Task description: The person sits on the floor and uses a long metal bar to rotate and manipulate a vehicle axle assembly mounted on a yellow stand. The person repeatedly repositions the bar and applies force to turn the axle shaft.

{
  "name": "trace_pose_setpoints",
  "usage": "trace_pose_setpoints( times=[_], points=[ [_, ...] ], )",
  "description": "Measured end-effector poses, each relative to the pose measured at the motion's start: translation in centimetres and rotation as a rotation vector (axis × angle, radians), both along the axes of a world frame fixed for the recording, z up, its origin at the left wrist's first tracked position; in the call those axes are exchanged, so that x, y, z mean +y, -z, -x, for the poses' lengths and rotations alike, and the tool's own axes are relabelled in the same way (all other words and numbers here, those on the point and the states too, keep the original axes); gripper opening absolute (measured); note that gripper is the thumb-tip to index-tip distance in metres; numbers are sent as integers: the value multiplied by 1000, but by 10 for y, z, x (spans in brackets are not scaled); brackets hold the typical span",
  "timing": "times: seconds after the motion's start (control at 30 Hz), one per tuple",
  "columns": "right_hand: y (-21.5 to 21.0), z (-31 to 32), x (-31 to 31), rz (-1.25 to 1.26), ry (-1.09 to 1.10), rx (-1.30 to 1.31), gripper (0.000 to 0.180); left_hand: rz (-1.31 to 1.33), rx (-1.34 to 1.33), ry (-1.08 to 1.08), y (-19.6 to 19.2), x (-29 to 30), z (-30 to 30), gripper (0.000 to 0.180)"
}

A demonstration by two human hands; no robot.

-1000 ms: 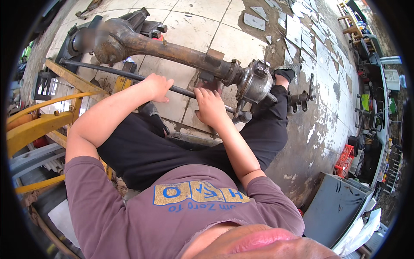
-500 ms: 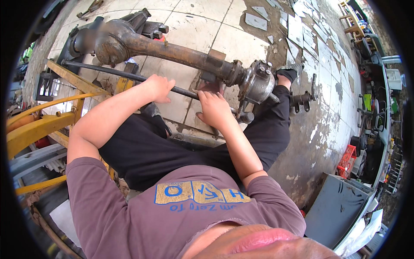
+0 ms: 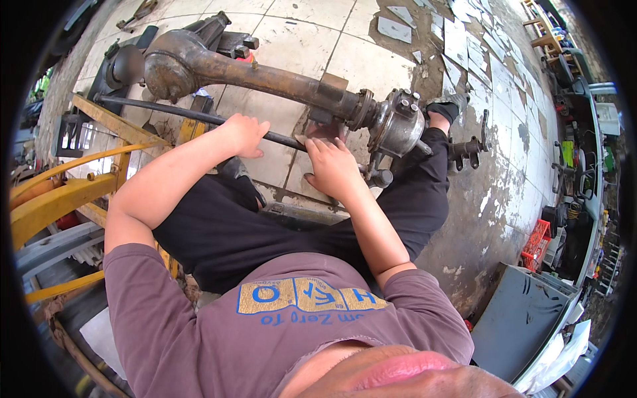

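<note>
A rusty vehicle axle (image 3: 272,81) lies across the tiled floor in front of me, with a rounded housing (image 3: 174,63) at its left and a greasy metal knuckle (image 3: 398,126) at its right. Along its near side runs a long dark tie rod (image 3: 166,108). My left hand (image 3: 244,134) is closed round the middle of this rod. Farther right, my right hand (image 3: 330,164) lies over the rod with its fingers curled round it. Both palms and the undersides of the fingers are hidden. The rod's right joint (image 3: 379,178) shows below the knuckle.
A yellow metal frame (image 3: 66,199) stands close on my left. Broken tiles (image 3: 458,50) lie on the far floor. A loose metal part (image 3: 470,149) is beyond my right leg. To the right are a red crate (image 3: 536,244) and a grey metal cabinet (image 3: 521,318).
My right hand has shifted very slightly along the rod area, and the view has moved a little. My left hand keeps its place on the tie rod.
</note>
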State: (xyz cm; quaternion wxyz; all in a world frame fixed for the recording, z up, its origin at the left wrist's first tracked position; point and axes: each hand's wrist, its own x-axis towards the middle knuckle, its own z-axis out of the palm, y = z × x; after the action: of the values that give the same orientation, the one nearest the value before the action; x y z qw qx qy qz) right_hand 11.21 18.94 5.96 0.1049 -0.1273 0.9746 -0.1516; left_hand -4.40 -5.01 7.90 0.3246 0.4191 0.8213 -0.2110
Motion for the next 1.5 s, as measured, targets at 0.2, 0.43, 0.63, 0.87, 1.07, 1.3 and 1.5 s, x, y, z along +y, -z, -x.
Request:
trace_pose_setpoints(
  times=[0.2, 0.43, 0.63, 0.87, 1.07, 1.3, 1.5],
  points=[
    [-10, 0, 0, 18, -23, -9, 79, 3, -1, -11, -3, 0, 0, 78],
    [-13, -8, 0, -13, -77, 5, 90, -34, -6, -24, -2, -1, -4, 74],
    [-4, -7, -3, 3, -65, 73, 93, -12, -25, -38, -3, 2, -4, 73],
    [-5, -4, -6, -7, -64, 101, 93, -5, -13, -44, -5, 2, -5, 73],
    [-13, -3, -10, -35, -42, -2, 96, 7, -21, -61, -9, 1, -7, 75],
    [6, -2, -6, 8, -6, 103, 70, 10, -11, -47, -2, 1, -6, 75],
    [0, -7, 3, 19, -13, 166, 46, 1, -11, -41, -3, 2, -5, 74]
  ],
)
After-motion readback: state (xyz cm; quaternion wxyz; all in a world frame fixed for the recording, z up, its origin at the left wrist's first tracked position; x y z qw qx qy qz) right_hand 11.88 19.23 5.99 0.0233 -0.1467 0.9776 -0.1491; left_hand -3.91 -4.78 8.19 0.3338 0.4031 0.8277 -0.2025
